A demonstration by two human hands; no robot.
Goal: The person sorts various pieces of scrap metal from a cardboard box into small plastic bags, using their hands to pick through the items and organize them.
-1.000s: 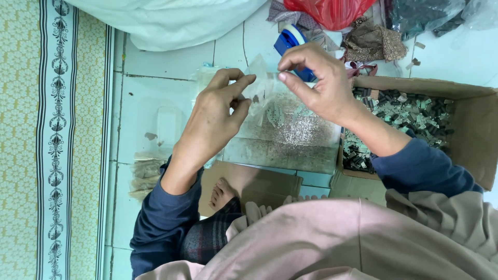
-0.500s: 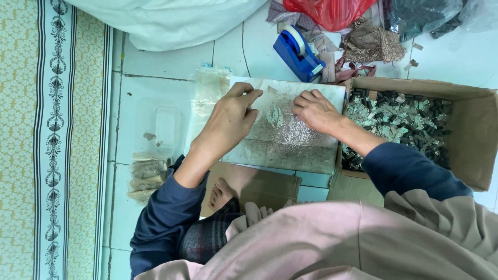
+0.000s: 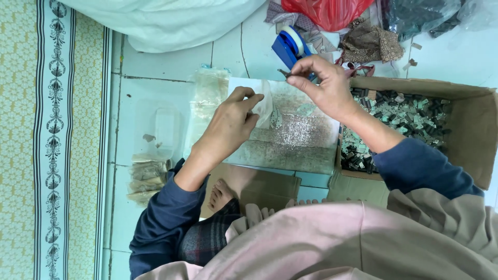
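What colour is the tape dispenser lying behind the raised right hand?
Blue, with a white roll of tape on it; the tape dispenser shows in the head view, just beyond the right hand.

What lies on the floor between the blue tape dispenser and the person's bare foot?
In the head view, a flat sheet strewn with tiny glittery bits lies between the tape dispenser and the foot.

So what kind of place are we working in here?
Probably a home floor used for piecework, not a factory bench. The person sits on pale floor tiles beside a patterned mat, with a cardboard box of small parts and a blue tape dispenser close by.
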